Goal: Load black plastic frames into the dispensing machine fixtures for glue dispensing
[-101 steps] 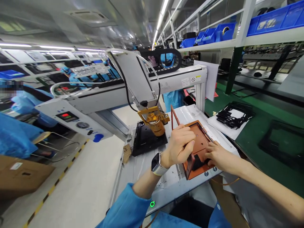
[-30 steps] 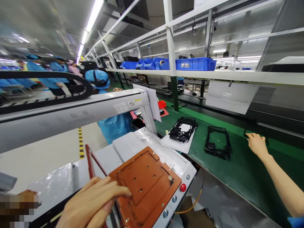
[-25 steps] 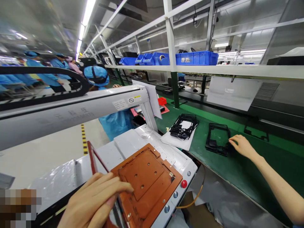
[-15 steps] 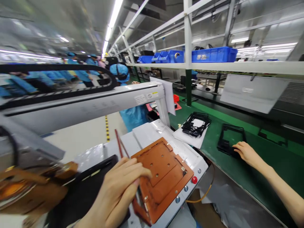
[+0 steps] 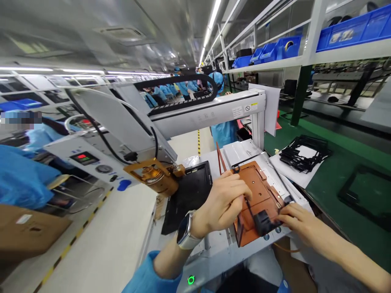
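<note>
Yellow warning label (image 5: 253, 107), txt unreadable

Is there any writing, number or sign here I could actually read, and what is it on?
Nothing reads clearly.
White and yellow stickers on the white machine beam: a round prohibition sign, print too small.
Red digits on the grey control panel display: blurred.
Labels on the blue plastic bins: unreadable.

Blue sleeves pushed up; smartwatch (image 5: 184, 235) (pale band, dark face) at left wrist.
</note>
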### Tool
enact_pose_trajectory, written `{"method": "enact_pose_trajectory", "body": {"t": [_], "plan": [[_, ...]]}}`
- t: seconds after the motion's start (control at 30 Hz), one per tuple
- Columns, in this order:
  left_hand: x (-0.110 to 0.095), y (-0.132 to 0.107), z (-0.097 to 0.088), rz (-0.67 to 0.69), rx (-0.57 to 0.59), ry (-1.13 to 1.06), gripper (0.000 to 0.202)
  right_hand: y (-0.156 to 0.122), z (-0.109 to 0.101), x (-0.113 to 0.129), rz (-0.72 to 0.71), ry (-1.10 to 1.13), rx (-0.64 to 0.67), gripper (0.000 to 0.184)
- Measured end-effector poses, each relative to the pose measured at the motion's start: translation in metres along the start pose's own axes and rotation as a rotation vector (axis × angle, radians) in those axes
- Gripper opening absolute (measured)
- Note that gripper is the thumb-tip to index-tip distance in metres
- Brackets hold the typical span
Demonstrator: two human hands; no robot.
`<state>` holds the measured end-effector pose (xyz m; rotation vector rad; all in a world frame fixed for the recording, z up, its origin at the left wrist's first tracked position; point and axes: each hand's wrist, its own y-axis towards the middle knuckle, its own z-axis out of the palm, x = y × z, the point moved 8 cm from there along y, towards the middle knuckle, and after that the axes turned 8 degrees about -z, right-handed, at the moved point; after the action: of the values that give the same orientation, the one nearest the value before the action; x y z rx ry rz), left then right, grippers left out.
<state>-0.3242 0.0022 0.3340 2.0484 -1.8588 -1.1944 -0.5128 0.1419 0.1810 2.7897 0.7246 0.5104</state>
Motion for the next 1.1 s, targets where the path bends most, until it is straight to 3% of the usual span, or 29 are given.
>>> {"method": "enact_pose_trajectory", "body": {"t": [0.2,0.37,0.5,0.57,0.7,0.8,0.87,0.97,1.03,1.1], "plan": [[0.008,0.001,0.005,-0.011,-0.020,0.007,0.035,0.044,0.027,0.003,-0.037,0.129,-0.121,0.040],[0.001,0.010,0.011,-0.009,0.015,-0.001,0.032,0.048,0.031,0.013,-0.073,0.184,-0.154,0.040],[0.002,0.028,0.039,-0.036,0.080,0.048,0.031,0.040,0.017,0.010,-0.067,0.254,-0.163,0.033],[0.006,0.041,0.064,-0.030,0.134,0.101,0.030,0.030,0.001,-0.014,-0.018,0.205,-0.250,0.033],[0.019,0.062,0.126,-0.025,0.311,0.220,0.030,-0.005,-0.026,-0.099,0.213,0.021,-0.417,0.042],[0.028,0.064,0.163,-0.017,0.438,0.248,0.030,-0.034,-0.026,-0.154,0.371,-0.051,-0.446,0.052],[0.031,0.059,0.175,0.006,0.484,0.243,0.029,-0.048,-0.019,-0.176,0.440,-0.061,-0.422,0.055],[0.032,0.045,0.165,0.016,0.486,0.186,0.025,-0.060,-0.008,-0.192,0.508,-0.052,-0.379,0.058],[0.030,0.032,0.136,0.002,0.415,0.147,0.027,-0.063,-0.003,-0.197,0.542,-0.046,-0.360,0.062],[0.028,0.014,0.091,-0.034,0.281,0.106,0.036,-0.065,-0.001,-0.203,0.568,-0.043,-0.345,0.064]]}}
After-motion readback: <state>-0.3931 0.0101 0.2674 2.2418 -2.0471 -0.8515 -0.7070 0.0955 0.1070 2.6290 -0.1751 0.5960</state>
